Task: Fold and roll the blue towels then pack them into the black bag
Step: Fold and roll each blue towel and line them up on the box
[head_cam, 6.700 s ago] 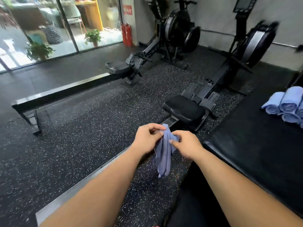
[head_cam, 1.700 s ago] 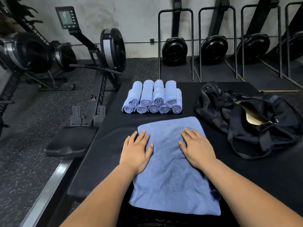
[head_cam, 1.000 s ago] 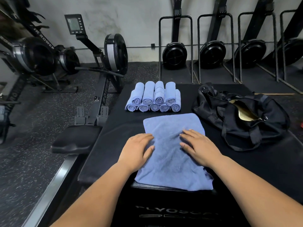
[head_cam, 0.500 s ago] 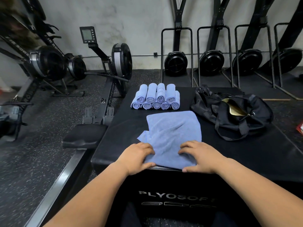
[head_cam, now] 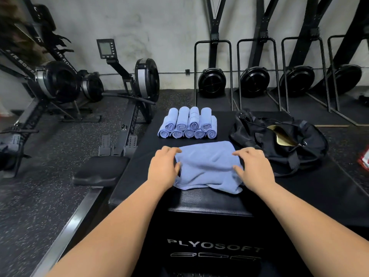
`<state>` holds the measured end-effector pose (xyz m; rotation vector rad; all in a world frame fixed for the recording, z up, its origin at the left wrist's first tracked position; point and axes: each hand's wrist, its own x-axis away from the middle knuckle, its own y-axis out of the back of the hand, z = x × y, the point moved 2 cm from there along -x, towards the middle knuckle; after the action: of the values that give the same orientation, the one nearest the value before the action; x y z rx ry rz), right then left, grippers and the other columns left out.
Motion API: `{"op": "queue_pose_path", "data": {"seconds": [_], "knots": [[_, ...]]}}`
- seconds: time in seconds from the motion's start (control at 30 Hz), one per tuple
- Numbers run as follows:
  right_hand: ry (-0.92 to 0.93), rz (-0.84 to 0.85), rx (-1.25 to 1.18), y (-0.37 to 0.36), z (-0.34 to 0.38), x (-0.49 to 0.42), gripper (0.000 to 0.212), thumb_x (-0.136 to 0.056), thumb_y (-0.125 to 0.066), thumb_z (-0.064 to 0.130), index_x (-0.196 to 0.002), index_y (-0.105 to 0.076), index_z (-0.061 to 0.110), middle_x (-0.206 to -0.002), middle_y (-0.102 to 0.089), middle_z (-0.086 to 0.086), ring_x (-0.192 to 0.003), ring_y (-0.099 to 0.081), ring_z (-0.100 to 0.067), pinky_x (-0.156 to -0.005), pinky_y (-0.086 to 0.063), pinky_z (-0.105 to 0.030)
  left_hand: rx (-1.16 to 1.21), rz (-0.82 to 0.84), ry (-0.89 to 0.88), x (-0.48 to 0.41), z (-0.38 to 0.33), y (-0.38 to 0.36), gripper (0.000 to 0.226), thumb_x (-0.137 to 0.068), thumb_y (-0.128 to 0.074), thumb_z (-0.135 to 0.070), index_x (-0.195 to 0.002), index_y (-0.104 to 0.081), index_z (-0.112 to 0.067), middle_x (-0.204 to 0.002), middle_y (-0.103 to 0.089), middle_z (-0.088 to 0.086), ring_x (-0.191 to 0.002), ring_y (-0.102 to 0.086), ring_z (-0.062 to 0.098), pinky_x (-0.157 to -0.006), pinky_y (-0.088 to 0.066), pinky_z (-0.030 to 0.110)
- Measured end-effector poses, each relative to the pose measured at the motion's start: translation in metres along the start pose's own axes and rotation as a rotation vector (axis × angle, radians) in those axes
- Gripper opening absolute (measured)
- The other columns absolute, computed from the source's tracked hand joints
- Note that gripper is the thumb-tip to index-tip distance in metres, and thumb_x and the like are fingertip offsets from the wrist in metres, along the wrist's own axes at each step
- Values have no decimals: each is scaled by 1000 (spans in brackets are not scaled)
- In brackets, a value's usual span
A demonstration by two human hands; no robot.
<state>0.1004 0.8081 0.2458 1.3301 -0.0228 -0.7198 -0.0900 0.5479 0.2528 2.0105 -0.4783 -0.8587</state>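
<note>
A blue towel (head_cam: 207,166) lies folded over on the black plyo box (head_cam: 209,202). My left hand (head_cam: 164,168) holds its left edge and my right hand (head_cam: 252,168) holds its right edge, both with fingers curled onto the cloth. Behind it, several rolled blue towels (head_cam: 188,124) are stacked in two rows. The black bag (head_cam: 279,140) sits to the right with its zip open, showing a gold lining.
A rowing machine (head_cam: 127,108) with its seat (head_cam: 99,170) stands just left of the box. More rowers stand upright against the back wall (head_cam: 259,76). A red and white item (head_cam: 364,159) lies at the right edge.
My hands have carried the towel's near edge away from me, doubling it over itself. The towel now looks shorter front to back. The camera has pulled back slightly.
</note>
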Motion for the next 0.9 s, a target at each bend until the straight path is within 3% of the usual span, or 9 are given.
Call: {"op": "queue_pose_path", "data": {"seconds": [0.1,0.17,0.27,0.33,0.5,0.63,0.77,0.83,0.9], "knots": [[254,82,21,-9,7,8,30,-81,-78,53,-107,-74,36,-113,-65,12,-105,-58,-24,-86,-52,-42,-45,111,-216,9,-9,-15,33,-87,-73,-28,-120,-68,-29,-118,-66,-6,-107,-59,27,-91,-50,43],[369,169,43,-18,8,17,38,-78,-67,70,-98,-73,37,-106,-66,17,-98,-59,-17,-83,-51,-36,-88,212,-317,18,-11,-29,27,-89,-67,-37,-115,-69,-31,-115,-69,-9,-107,-62,24,-91,-50,40],[401,220,96,-28,6,28,31,-77,-76,59,-96,-70,35,-96,-68,14,-91,-64,-17,-78,-51,-35,-144,303,-277,29,-7,-46,30,-87,-69,-37,-117,-66,-34,-122,-64,-14,-112,-61,18,-95,-46,37],[325,199,79,-32,0,27,20,-83,-80,42,-96,-69,32,-92,-71,10,-90,-67,-23,-74,-49,-37,-150,272,-259,30,-5,-52,30,-88,-66,-26,-116,-65,-35,-122,-63,-14,-111,-60,19,-92,-44,37],[-74,87,-351,-19,-10,7,9,-95,-72,38,-102,-74,33,-100,-75,13,-91,-66,-16,-84,-51,-36,80,115,-97,17,-3,-43,25,-95,-60,-13,-113,-69,-28,-104,-71,-6,-91,-67,24,-84,-51,39],[-166,68,-240,-12,-16,1,16,-89,-77,26,-101,-72,37,-92,-69,15,-89,-64,-16,-80,-52,-37,221,72,68,5,0,-33,21,-97,-66,-20,-112,-59,-33,-104,-59,-10,-87,-60,16,-79,-49,35],[176,66,-19,-23,-6,10,31,-75,-74,8,-88,-73,36,-96,-63,14,-89,-56,-22,-74,-47,-38,102,236,-22,13,5,-41,17,-91,-70,-20,-90,-63,-34,-100,-59,-10,-91,-60,15,-83,-53,42],[353,126,29,-28,6,19,15,-80,-67,26,-89,-72,37,-93,-63,15,-89,-59,-20,-73,-44,-36,77,265,-54,21,10,-48,16,-90,-67,-19,-89,-66,-35,-98,-64,-12,-92,-62,15,-84,-53,44],[414,186,55,-36,9,28,18,-85,-61,49,-97,-69,38,-98,-62,16,-92,-58,-15,-77,-46,-35,89,244,-65,26,13,-50,13,-92,-65,-22,-91,-67,-34,-98,-66,-13,-91,-62,14,-82,-53,43]]}}
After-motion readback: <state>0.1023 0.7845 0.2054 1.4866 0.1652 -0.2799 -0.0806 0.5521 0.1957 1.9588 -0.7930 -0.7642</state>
